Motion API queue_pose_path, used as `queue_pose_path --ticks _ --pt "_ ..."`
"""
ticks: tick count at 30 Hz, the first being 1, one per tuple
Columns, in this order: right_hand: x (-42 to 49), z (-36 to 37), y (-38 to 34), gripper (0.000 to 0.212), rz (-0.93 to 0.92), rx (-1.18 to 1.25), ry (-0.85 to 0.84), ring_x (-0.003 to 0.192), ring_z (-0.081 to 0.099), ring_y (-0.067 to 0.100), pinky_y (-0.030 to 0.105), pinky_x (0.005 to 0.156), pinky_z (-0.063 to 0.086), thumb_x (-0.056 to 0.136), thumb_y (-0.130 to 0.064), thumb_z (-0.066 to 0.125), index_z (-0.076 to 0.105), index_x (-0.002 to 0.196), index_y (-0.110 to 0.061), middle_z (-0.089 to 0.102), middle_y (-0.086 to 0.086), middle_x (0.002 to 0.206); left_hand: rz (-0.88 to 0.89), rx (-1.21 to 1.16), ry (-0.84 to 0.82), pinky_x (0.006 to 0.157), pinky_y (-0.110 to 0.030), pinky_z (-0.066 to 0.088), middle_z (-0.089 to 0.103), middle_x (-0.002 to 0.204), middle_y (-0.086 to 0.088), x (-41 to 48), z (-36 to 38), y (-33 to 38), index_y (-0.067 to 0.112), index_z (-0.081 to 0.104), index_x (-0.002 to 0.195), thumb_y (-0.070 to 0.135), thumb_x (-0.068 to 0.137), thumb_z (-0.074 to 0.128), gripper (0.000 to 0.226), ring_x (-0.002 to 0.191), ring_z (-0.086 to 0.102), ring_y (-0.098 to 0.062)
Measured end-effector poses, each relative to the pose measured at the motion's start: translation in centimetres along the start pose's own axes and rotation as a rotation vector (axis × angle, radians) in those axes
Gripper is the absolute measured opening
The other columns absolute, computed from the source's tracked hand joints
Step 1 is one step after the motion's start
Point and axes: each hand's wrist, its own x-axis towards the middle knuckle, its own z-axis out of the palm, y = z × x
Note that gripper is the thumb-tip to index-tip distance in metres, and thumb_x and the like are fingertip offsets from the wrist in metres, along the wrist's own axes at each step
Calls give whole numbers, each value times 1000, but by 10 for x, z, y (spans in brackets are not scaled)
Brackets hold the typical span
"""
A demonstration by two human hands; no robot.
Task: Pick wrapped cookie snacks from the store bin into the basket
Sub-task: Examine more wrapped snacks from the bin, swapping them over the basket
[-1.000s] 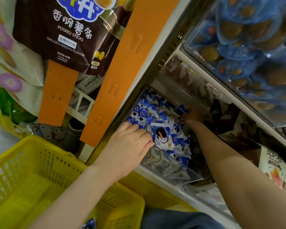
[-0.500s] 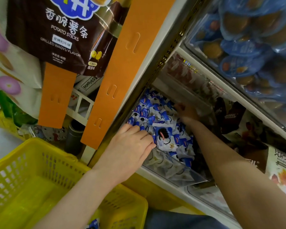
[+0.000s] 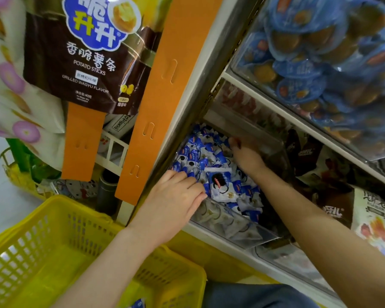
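Digging through wrapped cookie snacks (image 3: 206, 161): blue-and-white packets heaped loose in clear store bin (image 3: 231, 228) on lower shelf. Bigger packet (image 3: 221, 184) lying on top of heap, just beside left hand (image 3: 176, 201).

Left hand laid palm-down over near-left corner of heap, fingers close together and bent down onto packets, tips hidden. Pinching anything or not: cannot tell. Right hand (image 3: 246, 155) reaching deeper, at back of bin under upper shelf lip, fingers blurred and partly hidden. Grip likewise impossible to tell.

Yellow basket (image 3: 60, 199) directly below left forearm, near bin front. One blue packet (image 3: 139, 303) showing at bottom edge of view, seemingly inside basket. Judging step as gathering, no lift yet.

Risks from here:
- Scooping too many slick wrappers at once, likely dropping some between bin front and basket rim.
- Dragging heap forward over low clear front wall, spilling packets.
- Catching right wrist on shelf lip while pulling out, shaking grip loose.
- Grabbing dark snack bags (image 3: 305, 152) from neighbouring compartment by mistake, given shadow at back.
- Knocking orange hanging strip (image 3: 162, 90) or potato sticks bag (image 3: 89, 63) with left elbow on swing to basket.
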Motion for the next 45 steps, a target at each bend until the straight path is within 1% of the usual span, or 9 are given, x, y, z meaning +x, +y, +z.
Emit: queue_pose_path --ticks 6,10,15,19,23,27,35,40,45 --pt "-49 -1 10 55 55 -220 -301 117 52 22 30 92 40 92 -49 44 47 132 -12 52 8 133 2 21 -34 99 -29 31 63 103 10 -2 -2 1 27 61 107 39 94 22 42 100 54 -10" --pt "-71 -7 6 56 -59 -112 -300 91 61 25 19 73 45 88 -58 44 66 100 -9 66 10 96 14 61 -44 103 -29 28 61 109 10 -3 -2 0 27 58 113 38 94 24 41 106 51 -11" --pt "-93 -9 -3 60 -127 -139 -316 99 56 15 26 76 41 76 -58 63 53 120 -19 58 -1 117 10 84 -51 110 -29 20 56 119 7 -8 -1 0 26 53 122 36 97 28 37 116 45 -13" --pt "-104 -33 -18 46 -135 -74 21 74 56 8 24 58 40 72 -56 68 56 100 -23 56 -11 84 -54 -73 28 112 -21 8 49 128 4 -20 -4 5 21 48 130 30 97 39 35 127 37 -13" --pt "-135 -46 -34 36 -1 619 4 70 67 17 31 63 58 78 -49 66 65 90 -14 68 3 83 -321 -618 142 100 -19 33 46 123 14 -35 -16 30 26 45 128 42 87 50 44 117 42 0" --pt "-184 -30 -41 28 41 814 -124 70 66 7 16 60 49 82 -44 64 70 74 -18 72 2 76 -510 -1133 125 74 -21 53 63 108 7 -45 -27 49 24 53 114 43 65 67 54 94 64 -7" --pt "-228 3 -32 11 55 959 -456 70 67 6 20 55 53 85 -21 62 61 95 -17 70 2 86 -646 -1065 318 47 -13 46 64 52 3 -73 -30 28 14 65 78 11 84 64 7 46 59 -6" --pt "-246 29 -22 4 154 1097 -485 70 68 5 20 60 55 89 -15 57 58 91 -12 71 -1 79 -763 -1175 369 56 -16 52 70 69 5 -91 -17 29 16 68 84 20 93 51 19 60 63 -4" --pt "-267 58 -8 11 253 1089 -464 72 67 8 22 65 56 90 -15 56 54 96 -6 69 7 87 -816 -1076 59 63 -14 49 69 93 7 -119 7 37 27 60 101 25 78 70 25 81 67 0"
